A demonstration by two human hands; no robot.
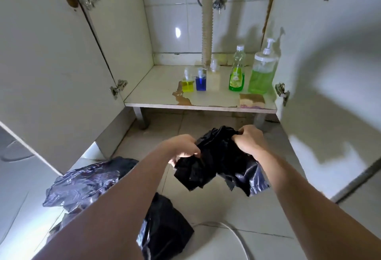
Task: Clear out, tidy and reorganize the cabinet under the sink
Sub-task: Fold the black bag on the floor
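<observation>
A crumpled black plastic bag hangs above the floor in front of the open cabinet. My left hand grips its left side and my right hand grips its upper right. On the cabinet shelf stand a small yellow dispenser, a small blue dispenser, a green bottle with a white cap and a large green pump bottle. A sponge lies at the shelf's front right.
Both cabinet doors stand open at either side. A ribbed drain pipe runs down the back. A second black bag and a bluish plastic bag lie on the tiled floor at the lower left, next to a white cord.
</observation>
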